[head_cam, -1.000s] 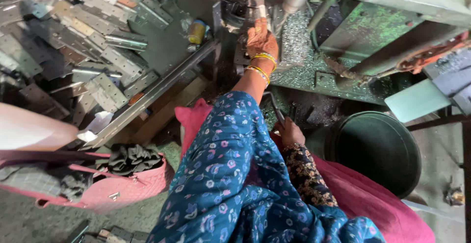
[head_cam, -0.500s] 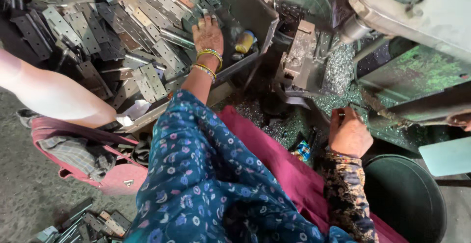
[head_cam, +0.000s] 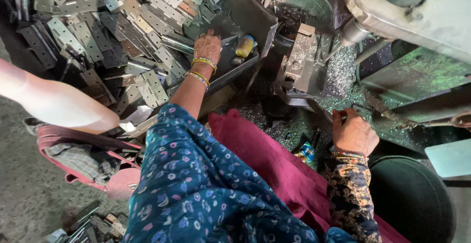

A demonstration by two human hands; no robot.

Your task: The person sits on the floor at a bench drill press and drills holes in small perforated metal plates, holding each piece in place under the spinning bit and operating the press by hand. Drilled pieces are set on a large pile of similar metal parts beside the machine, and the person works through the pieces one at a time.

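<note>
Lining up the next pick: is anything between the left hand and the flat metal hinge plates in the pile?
Nothing visible does. The left hand already rests at the edge of the pile of grey, flat metal hinge plates, beside a small yellow cylinder.

Two hands, left (head_cam: 207,47) and right (head_cam: 354,134), a heap of metal hinge plates (head_cam: 122,27) too many to count, one yellow bottle (head_cam: 245,46), one round dark bin (head_cam: 414,199), one pink bag (head_cam: 88,159)
</note>
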